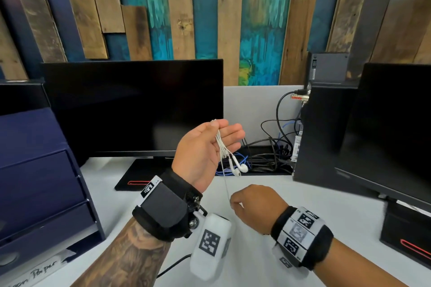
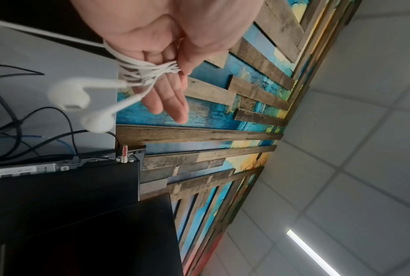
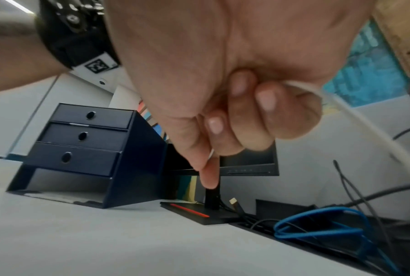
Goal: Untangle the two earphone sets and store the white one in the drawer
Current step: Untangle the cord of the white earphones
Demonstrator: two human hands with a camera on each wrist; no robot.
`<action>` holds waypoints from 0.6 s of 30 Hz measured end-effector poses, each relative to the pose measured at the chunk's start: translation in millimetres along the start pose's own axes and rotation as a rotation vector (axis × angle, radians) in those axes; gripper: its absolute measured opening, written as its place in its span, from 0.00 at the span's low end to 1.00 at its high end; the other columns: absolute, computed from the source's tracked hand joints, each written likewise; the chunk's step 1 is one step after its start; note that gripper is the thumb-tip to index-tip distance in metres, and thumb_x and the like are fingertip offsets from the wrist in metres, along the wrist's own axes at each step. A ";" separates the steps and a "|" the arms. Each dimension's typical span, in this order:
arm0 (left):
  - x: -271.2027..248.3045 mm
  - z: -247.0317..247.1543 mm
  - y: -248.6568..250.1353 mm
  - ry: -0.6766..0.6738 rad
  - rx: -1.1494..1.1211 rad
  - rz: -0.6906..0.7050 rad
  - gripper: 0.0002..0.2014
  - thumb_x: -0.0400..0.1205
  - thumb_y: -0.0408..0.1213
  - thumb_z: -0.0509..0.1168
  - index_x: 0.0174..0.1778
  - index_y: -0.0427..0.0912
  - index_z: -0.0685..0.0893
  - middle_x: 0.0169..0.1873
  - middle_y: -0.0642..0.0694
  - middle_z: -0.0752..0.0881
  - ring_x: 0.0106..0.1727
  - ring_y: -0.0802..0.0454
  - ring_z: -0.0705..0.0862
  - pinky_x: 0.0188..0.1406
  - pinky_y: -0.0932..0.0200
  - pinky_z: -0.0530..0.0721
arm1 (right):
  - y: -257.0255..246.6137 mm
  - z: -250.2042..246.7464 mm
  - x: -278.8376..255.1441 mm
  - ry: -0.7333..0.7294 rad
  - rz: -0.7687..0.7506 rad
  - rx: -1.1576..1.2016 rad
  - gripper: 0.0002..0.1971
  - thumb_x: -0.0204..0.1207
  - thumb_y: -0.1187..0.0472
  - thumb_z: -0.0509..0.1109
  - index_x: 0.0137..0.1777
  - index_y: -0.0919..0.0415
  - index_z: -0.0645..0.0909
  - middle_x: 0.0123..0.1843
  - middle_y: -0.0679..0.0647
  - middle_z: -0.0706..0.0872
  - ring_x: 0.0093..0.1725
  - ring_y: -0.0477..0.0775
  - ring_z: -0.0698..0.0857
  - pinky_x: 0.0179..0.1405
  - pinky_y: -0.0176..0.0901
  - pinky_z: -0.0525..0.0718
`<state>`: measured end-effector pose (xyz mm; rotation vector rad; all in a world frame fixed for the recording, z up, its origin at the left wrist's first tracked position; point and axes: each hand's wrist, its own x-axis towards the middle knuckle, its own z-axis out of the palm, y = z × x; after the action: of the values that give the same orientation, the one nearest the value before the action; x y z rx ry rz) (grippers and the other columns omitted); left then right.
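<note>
The white earphones [image 1: 240, 168] are wound in loops round the straight fingers of my left hand [image 1: 203, 147], which is raised palm up above the desk. Its thumb pins the loops [image 2: 147, 71], and both buds [image 2: 69, 93] dangle below the fingers. A thin strand of cord [image 1: 226, 184] runs down to my right hand [image 1: 254, 207], which pinches the cord [image 3: 364, 123] with curled fingers [image 3: 265, 104]. The dark blue drawer unit [image 1: 35, 182] stands at the left, all three drawers [image 3: 80, 138] closed. No second earphone set shows in any view.
A black monitor [image 1: 133, 107] stands behind my hands, its base [image 1: 133, 179] on the white desk [image 1: 303, 205]. A second monitor [image 1: 396, 135] and a computer case fill the right. Black and blue cables [image 3: 317, 224] lie in a gap at the back.
</note>
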<state>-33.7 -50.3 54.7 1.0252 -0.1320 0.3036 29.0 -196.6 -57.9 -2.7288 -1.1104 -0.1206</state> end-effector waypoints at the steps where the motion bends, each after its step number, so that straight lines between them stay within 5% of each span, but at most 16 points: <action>1: 0.9 0.3 -1.7 -0.011 0.015 0.004 0.13 0.91 0.33 0.53 0.56 0.31 0.81 0.46 0.36 0.93 0.49 0.43 0.93 0.49 0.53 0.91 | -3.8 1.8 -0.4 -0.017 -0.034 -0.005 0.13 0.83 0.56 0.59 0.51 0.53 0.86 0.47 0.51 0.90 0.49 0.57 0.85 0.44 0.47 0.80; 6: 11.1 -19.3 -19.7 -0.024 0.453 0.135 0.12 0.89 0.31 0.57 0.54 0.32 0.86 0.48 0.40 0.93 0.52 0.45 0.92 0.57 0.56 0.89 | -24.2 -13.8 -21.3 -0.064 -0.196 0.097 0.11 0.81 0.51 0.65 0.47 0.51 0.88 0.32 0.46 0.77 0.32 0.49 0.72 0.31 0.33 0.64; 9: 16.1 -40.7 -29.8 -0.058 0.739 0.167 0.13 0.88 0.31 0.60 0.50 0.36 0.91 0.47 0.46 0.93 0.51 0.53 0.92 0.57 0.62 0.86 | -27.4 -39.1 -33.7 0.000 -0.252 0.121 0.12 0.78 0.49 0.62 0.47 0.47 0.87 0.34 0.45 0.83 0.35 0.48 0.74 0.34 0.30 0.68; 11: 18.6 -53.1 -37.5 -0.087 0.882 0.153 0.12 0.87 0.31 0.61 0.48 0.38 0.92 0.44 0.47 0.93 0.49 0.55 0.91 0.51 0.65 0.84 | -25.3 -59.8 -34.7 0.136 -0.236 0.124 0.12 0.78 0.46 0.60 0.45 0.45 0.85 0.34 0.46 0.85 0.35 0.48 0.77 0.36 0.38 0.76; 15: 14.2 -53.7 -46.0 -0.196 0.853 0.033 0.16 0.90 0.36 0.58 0.46 0.29 0.87 0.39 0.40 0.91 0.37 0.49 0.89 0.46 0.44 0.85 | -8.4 -101.3 -19.8 0.641 -0.167 0.105 0.10 0.83 0.50 0.63 0.44 0.46 0.84 0.30 0.39 0.75 0.32 0.44 0.75 0.32 0.41 0.75; 18: 7.8 -36.9 -35.7 -0.252 0.803 -0.019 0.21 0.92 0.39 0.54 0.42 0.31 0.85 0.27 0.42 0.82 0.28 0.53 0.78 0.35 0.60 0.78 | 6.5 -109.7 1.0 0.816 -0.119 0.136 0.07 0.85 0.53 0.68 0.52 0.48 0.88 0.37 0.39 0.77 0.34 0.41 0.74 0.35 0.41 0.77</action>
<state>-16.4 -34.4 8.4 1.8613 -0.2370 0.2068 33.9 -223.3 48.6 -2.1229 -0.9590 -1.0188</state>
